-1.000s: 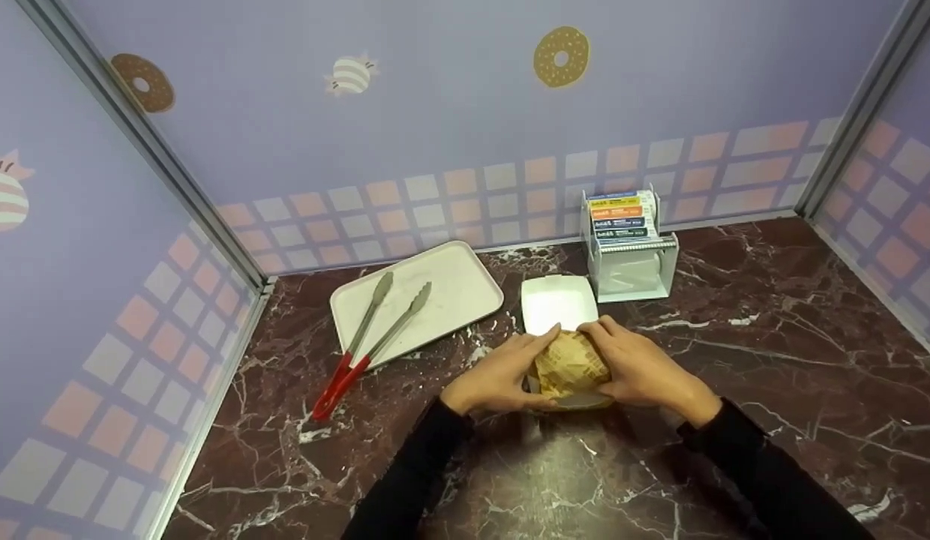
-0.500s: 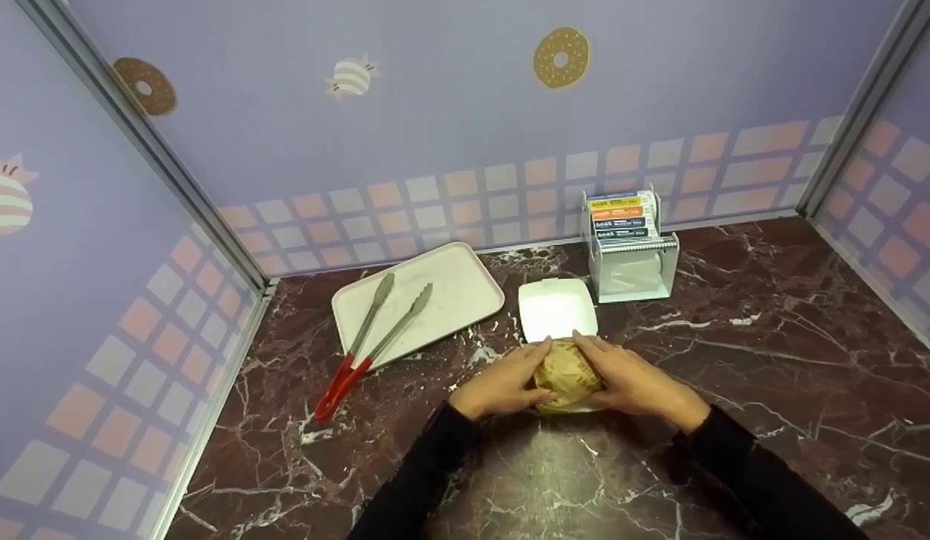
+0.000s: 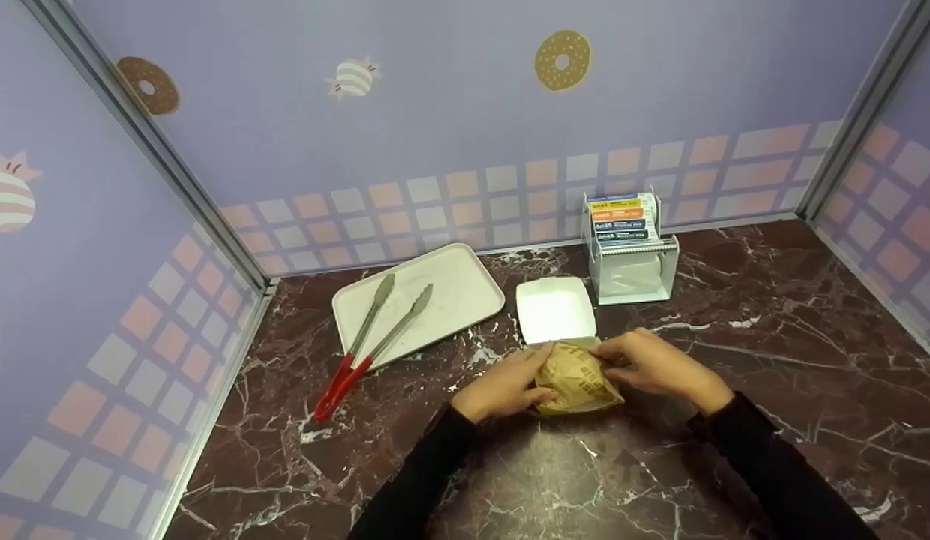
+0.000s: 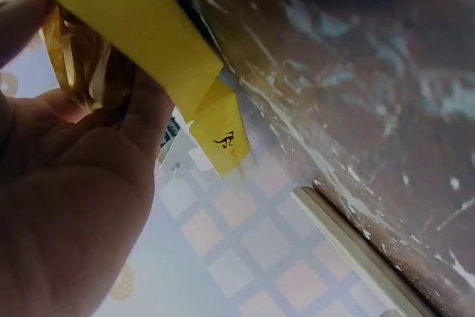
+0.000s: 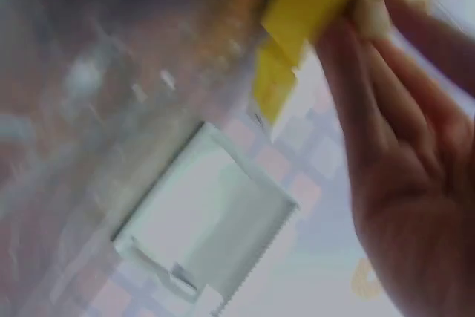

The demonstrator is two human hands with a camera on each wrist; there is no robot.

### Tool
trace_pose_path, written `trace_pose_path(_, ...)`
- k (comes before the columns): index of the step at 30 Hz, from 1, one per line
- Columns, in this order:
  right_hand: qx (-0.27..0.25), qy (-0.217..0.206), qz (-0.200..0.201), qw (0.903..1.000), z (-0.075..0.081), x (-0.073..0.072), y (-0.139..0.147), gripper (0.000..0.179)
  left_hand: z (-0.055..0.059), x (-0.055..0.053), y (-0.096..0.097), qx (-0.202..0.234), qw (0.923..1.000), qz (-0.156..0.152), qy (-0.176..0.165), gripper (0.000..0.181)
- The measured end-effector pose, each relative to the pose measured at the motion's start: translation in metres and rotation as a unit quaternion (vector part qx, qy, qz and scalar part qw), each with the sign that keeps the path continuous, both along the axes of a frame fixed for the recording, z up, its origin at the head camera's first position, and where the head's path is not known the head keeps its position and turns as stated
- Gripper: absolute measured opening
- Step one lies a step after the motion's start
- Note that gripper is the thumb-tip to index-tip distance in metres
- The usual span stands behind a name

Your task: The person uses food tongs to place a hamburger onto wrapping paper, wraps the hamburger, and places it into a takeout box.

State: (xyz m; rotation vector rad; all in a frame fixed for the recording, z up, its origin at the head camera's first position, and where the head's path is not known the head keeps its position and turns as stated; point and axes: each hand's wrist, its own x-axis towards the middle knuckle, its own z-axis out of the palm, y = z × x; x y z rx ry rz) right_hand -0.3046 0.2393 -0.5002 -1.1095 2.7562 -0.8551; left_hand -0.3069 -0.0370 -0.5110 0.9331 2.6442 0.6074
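Note:
A round bundle in printed brown paper, looking like a wrapped burger point(image 3: 574, 373), sits in the near half of an open clamshell box. The box's white lid point(image 3: 556, 309) lies folded back behind it; yellow outer walls point(image 4: 141, 27) show in the left wrist view. My left hand point(image 3: 502, 385) holds the bundle's left side, thumb near the front and fingers toward the back. At its right side my right hand point(image 3: 664, 367) has bent fingers and thumb on the wrapper, whose loose corner sticks out at the front right. The right wrist view is blurred, so the exact grip is partly hidden.
Red-handled tongs point(image 3: 367, 349) lie across a pale tray point(image 3: 465, 285) at the back left. A clear holder point(image 3: 631, 255) with colourful labels and a toothed edge stands at the back right. Patterned walls enclose the dark marbled counter point(image 3: 765, 375) at the back and sides.
The box and bundle have slid slightly toward me. My right hand has then shifted back to the right, off the bundle's top, and a paper corner now shows there. The left hand keeps its hold.

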Motion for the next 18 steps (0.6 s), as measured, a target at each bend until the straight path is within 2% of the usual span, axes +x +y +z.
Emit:
trace_pose_path(2, -0.010, 0.034, -0.016, 0.9992, -0.008, -0.004, -0.006, 0.022, 0.000, 0.000, 0.000, -0.003, 0.9999, -0.005, 0.011, 0.085)
trace_pose_path(5, -0.014, 0.070, -0.050, 0.9962, -0.016, -0.006, -0.010, 0.024, -0.002, 0.000, 0.004, -0.015, 0.9994, -0.006, 0.029, 0.084)
trace_pose_path(9, -0.008, 0.083, -0.079, 0.9933, -0.018, -0.005, -0.010, 0.029, -0.005, 0.003, 0.010, -0.040, 0.9982, 0.011, 0.042, 0.085)
trace_pose_path(11, -0.005, 0.060, -0.066, 0.9960, -0.016, -0.003, -0.006, 0.031, -0.006, 0.006, 0.012, -0.043, 0.9977, 0.028, 0.043, 0.086)
trace_pose_path(13, -0.007, 0.016, -0.036, 0.9992, -0.012, -0.002, -0.002, 0.037, -0.007, 0.012, 0.013, -0.044, 0.9958, 0.048, 0.064, 0.084)
trace_pose_path(15, -0.008, -0.032, -0.002, 0.9995, -0.007, 0.000, 0.003, 0.046, -0.006, 0.019, 0.014, -0.051, 0.9895, 0.064, 0.119, 0.081)
trace_pose_path(18, -0.008, -0.088, 0.035, 0.9954, 0.002, 0.001, 0.008, 0.060, -0.002, 0.029, 0.016, -0.073, 0.9687, 0.078, 0.224, 0.074)
